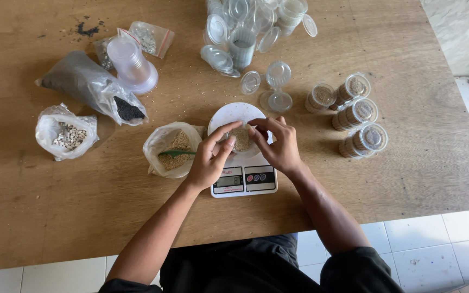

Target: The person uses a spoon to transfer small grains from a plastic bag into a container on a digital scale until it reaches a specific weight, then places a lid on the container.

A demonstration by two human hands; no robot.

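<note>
A small clear cup (241,139) of tan grain stands on the round white pan of a digital kitchen scale (243,180). My left hand (211,157) curls around the cup's left side, fingertips on its rim. Opposite it, my right hand (279,143) has thumb and forefinger at the rim. An open plastic bag of tan grain (172,149) with a green scoop (176,154) lying in it sits just left of the scale.
Several filled, lidded cups (356,114) lie at the right. Empty clear cups and lids (248,30) pile up at the back. On the left are a bag of black granules (96,88), a bag of pale pebbles (67,132), an upturned cup (130,63) and a table edge near me.
</note>
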